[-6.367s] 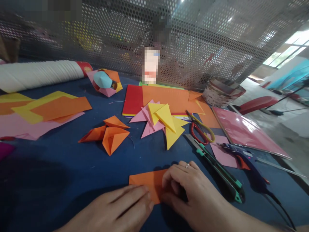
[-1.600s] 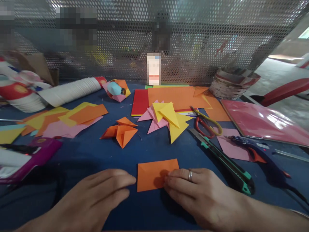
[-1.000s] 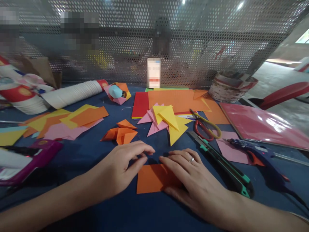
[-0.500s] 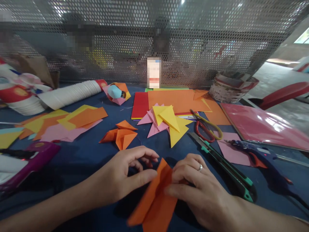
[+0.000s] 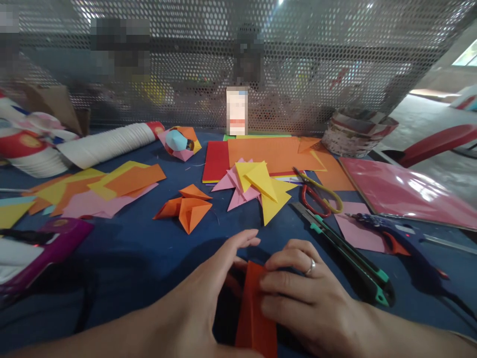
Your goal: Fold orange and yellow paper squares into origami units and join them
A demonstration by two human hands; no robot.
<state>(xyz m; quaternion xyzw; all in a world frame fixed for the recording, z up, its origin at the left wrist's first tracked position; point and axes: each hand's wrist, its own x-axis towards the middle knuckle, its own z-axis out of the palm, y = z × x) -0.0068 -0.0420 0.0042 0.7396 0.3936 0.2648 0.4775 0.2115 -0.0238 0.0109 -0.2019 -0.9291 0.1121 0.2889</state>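
A folded orange sheet of paper [image 5: 257, 313] with a lengthwise crease stands close in front of me, its lower end cut off by the frame. My right hand [image 5: 301, 288], a ring on one finger, grips its right side with bent fingers. On the other side my left hand [image 5: 208, 293] curves round the sheet, fingers stretched and thumb apart near its lower end; whether it touches is unclear. Beyond the hands lie folded orange paper pieces [image 5: 190, 206] and a pile of yellow and pink paper triangles [image 5: 257, 184].
To the right are a green-black box cutter [image 5: 346, 253], scissors [image 5: 320, 194], a blue glue gun [image 5: 398, 238] and a pink packet [image 5: 413, 191]. A purple device [image 5: 55, 248], paper scraps [image 5: 97, 191] and stacked paper cups [image 5: 115, 144] sit left. Behind stands a perforated metal panel [image 5: 186, 74].
My left hand has come nearer, its thumb dropping toward the sheet's lower end. The orange sheet has turned more upright and looks narrower. My right hand stays on it.
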